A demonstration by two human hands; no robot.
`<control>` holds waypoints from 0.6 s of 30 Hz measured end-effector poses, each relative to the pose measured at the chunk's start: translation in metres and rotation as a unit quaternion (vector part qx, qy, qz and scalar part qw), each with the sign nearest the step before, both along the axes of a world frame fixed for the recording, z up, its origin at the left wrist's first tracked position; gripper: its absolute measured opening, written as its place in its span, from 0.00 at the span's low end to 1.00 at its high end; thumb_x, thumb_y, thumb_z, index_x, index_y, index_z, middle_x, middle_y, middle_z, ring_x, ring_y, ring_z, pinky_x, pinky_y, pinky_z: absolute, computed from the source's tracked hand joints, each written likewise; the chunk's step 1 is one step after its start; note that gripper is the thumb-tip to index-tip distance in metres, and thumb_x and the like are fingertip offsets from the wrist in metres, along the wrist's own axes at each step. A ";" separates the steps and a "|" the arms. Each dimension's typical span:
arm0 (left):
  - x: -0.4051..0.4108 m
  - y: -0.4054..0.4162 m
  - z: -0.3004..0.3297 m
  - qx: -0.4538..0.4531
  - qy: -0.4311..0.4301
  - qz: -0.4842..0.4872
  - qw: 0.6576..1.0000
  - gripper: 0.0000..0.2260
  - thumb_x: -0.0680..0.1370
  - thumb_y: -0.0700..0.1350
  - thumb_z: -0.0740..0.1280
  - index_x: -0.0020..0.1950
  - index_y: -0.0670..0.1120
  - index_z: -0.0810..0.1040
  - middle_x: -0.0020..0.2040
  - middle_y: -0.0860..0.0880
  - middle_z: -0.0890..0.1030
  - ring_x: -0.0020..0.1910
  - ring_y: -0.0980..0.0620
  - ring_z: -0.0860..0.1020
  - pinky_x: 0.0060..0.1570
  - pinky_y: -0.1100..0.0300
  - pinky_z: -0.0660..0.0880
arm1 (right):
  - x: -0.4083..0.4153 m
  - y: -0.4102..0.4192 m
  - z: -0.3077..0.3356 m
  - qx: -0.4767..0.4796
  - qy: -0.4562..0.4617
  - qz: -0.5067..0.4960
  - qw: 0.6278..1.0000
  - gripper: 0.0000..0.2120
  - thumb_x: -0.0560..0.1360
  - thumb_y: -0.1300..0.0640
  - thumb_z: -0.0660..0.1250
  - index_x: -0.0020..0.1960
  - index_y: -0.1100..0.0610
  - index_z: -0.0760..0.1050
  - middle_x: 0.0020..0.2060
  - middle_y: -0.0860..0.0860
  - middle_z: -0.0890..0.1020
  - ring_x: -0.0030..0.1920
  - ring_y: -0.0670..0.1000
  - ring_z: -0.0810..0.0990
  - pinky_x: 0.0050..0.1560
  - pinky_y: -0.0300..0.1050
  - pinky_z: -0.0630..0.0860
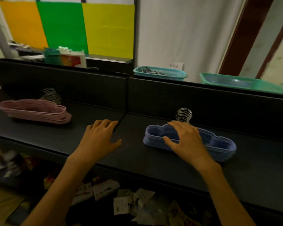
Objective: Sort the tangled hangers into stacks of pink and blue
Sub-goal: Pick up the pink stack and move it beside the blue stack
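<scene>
Two neat piles sit on the dark tabletop (137,154), well apart from each other. On the left lies the pink stack (34,111): pale, dusty-pink plastic hangers laid flat one on another, their wavy ends slightly fanned toward the right, with a bunch of metal hooks (51,95) rising together at the back. On the right lies the blue stack (219,147), a soft periwinkle, the same scalloped outline repeated layer on layer, and its silver hooks (184,115) stand up in a tight row just behind the fingers.

The right hand (186,141) rests on top of the blue stack near its left half, fingers spread wide and lightly bent over the far edge, thumb lying along the near edge; it presses down on the pile rather than closing round it. The left hand (101,137) lies palm down on the bare tabletop between the two stacks, fingers straight and close together, thumb out to the side, holding nothing.

Behind the raised dark back panel (203,98) stand a teal basket (160,73) with small grey items in it and a green tray (245,84). Below the front edge of the tabletop lie scattered paper cards (104,191).
</scene>
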State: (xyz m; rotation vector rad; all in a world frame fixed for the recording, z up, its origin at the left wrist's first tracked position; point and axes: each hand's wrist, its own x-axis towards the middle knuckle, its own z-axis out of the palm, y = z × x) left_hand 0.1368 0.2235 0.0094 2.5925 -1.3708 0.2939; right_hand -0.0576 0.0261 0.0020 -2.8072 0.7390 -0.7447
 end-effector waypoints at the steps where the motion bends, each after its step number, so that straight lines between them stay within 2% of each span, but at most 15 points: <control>1: 0.009 0.012 0.000 0.000 -0.002 0.005 1.000 0.33 0.76 0.62 0.60 0.76 0.52 0.54 0.74 0.50 0.61 0.72 0.47 0.59 0.67 0.51 0.62 | 0.012 0.010 0.002 0.001 -0.001 0.009 1.000 0.27 0.74 0.42 0.64 0.70 0.48 0.64 0.68 0.47 0.69 0.69 0.47 0.64 0.70 0.45 0.54; 5: 0.052 0.066 0.000 -0.002 -0.007 0.028 1.000 0.33 0.76 0.62 0.61 0.76 0.53 0.54 0.73 0.51 0.62 0.72 0.48 0.59 0.66 0.51 0.61 | 0.065 0.059 0.003 0.005 -0.002 0.037 0.999 0.27 0.74 0.42 0.64 0.70 0.48 0.64 0.68 0.46 0.69 0.69 0.47 0.64 0.70 0.44 0.53; 9: 0.103 0.129 -0.004 0.000 0.000 0.047 0.999 0.33 0.75 0.61 0.62 0.76 0.54 0.56 0.73 0.51 0.62 0.71 0.48 0.59 0.66 0.50 0.61 | 0.119 0.114 -0.004 0.001 -0.007 0.046 0.999 0.27 0.74 0.40 0.63 0.70 0.47 0.64 0.68 0.46 0.70 0.69 0.47 0.64 0.71 0.47 0.56; 14: 0.162 0.200 -0.016 0.016 0.001 0.063 0.998 0.34 0.74 0.62 0.62 0.76 0.53 0.55 0.73 0.51 0.63 0.71 0.48 0.61 0.66 0.50 0.63 | 0.180 0.174 -0.012 0.010 0.006 0.052 0.999 0.28 0.74 0.41 0.63 0.71 0.48 0.64 0.68 0.46 0.69 0.70 0.47 0.63 0.70 0.43 0.54; 18: 0.206 0.237 -0.018 0.019 0.014 0.073 0.997 0.34 0.74 0.63 0.62 0.76 0.54 0.54 0.73 0.51 0.62 0.71 0.48 0.60 0.68 0.49 0.61 | 0.226 0.209 -0.006 0.014 0.005 0.057 0.998 0.29 0.74 0.41 0.64 0.71 0.47 0.63 0.69 0.45 0.68 0.70 0.46 0.63 0.70 0.44 0.54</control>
